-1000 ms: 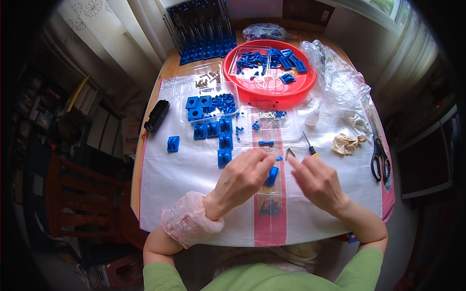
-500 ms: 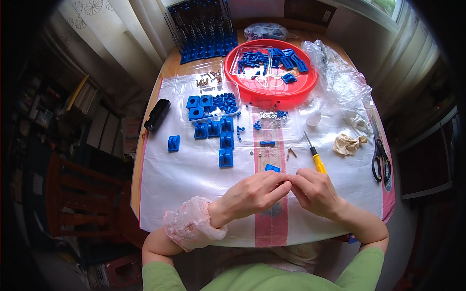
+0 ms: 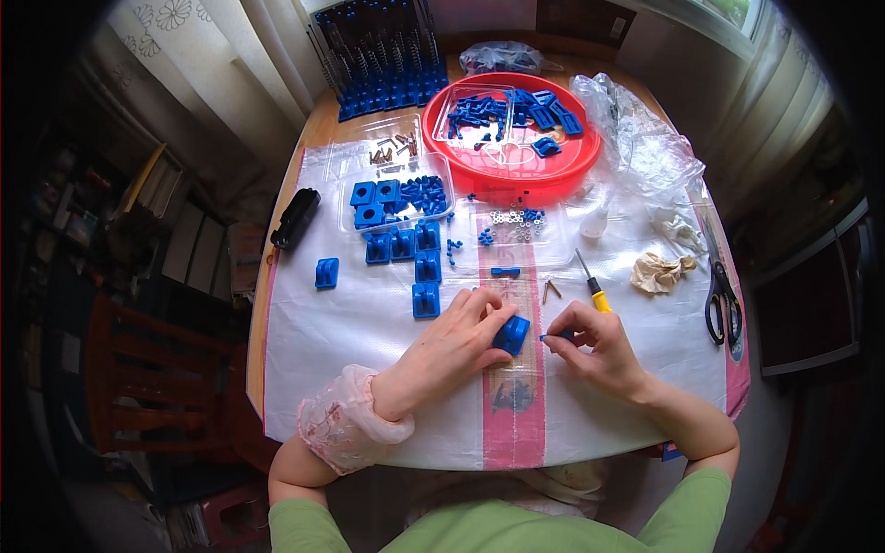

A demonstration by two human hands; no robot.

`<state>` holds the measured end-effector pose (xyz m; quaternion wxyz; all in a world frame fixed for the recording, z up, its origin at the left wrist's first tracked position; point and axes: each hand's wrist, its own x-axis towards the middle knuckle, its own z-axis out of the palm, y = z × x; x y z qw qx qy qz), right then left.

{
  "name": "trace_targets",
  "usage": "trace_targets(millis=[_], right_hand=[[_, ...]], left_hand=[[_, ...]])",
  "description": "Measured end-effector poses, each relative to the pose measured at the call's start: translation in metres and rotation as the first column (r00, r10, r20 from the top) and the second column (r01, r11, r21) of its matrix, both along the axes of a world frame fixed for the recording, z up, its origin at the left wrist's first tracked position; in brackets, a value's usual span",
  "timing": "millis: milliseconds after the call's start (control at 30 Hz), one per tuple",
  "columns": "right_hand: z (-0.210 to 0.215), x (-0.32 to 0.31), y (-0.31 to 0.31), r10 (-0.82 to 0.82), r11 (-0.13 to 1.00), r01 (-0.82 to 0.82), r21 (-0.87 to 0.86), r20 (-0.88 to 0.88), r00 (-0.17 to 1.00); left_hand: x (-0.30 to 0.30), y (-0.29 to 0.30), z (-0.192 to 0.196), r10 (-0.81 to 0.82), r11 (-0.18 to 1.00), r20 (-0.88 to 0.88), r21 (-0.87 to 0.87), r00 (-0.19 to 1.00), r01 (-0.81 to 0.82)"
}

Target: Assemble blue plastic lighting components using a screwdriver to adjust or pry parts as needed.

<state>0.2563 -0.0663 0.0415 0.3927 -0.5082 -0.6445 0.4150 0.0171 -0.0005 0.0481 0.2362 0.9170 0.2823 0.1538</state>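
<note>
My left hand has its fingers and thumb closed on a blue plastic block over the pink strip of the cloth. Just right of the block, my right hand pinches a small blue plastic piece, mostly covered by the fingertips. A short gap separates this piece from the block. Beyond the hands lie a small blue bar, two brass-coloured screws and a yellow-handled screwdriver. Several similar blue blocks stand in a group to the left.
A clear tray holds blue parts. Behind it is a red basin of blue pieces. Small nuts lie mid-table. Black scissors, a crumpled cloth and plastic bags are right; a black case is far left.
My hands were together near the table's front middle. They have parted: the left now grips the blue block that lay just beyond them, and the right shows a small blue piece.
</note>
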Motion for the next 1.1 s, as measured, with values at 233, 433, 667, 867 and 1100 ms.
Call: trace_targets(millis=[233, 433, 667, 867, 1100], right_hand=[[-0.001, 0.001, -0.003, 0.061, 0.998, -0.061, 0.010, 0.027, 0.998], [-0.003, 0.000, -0.008, 0.122, 0.990, -0.120, 0.068, -0.015, 0.992], [-0.004, -0.005, -0.008, 0.095, 0.977, -0.113, 0.181, 0.109, 0.990], [-0.003, -0.005, -0.010, 0.087, 0.955, -0.141, 0.260, 0.208, 0.974], [-0.006, -0.003, -0.009, 0.129, 0.948, -0.201, 0.246, 0.280, 0.951]], left_hand=[[0.010, -0.013, -0.006, -0.012, 0.999, 0.184, -0.027, 0.983, 0.018], [0.013, -0.019, -0.010, 0.030, 0.989, 0.315, -0.145, 0.948, 0.017], [0.016, -0.022, -0.006, 0.129, 0.955, 0.366, -0.296, 0.922, -0.016], [0.017, -0.022, -0.007, 0.130, 0.926, 0.349, -0.377, 0.928, 0.012], [0.017, -0.026, -0.010, 0.135, 0.868, 0.326, -0.494, 0.936, 0.048]])
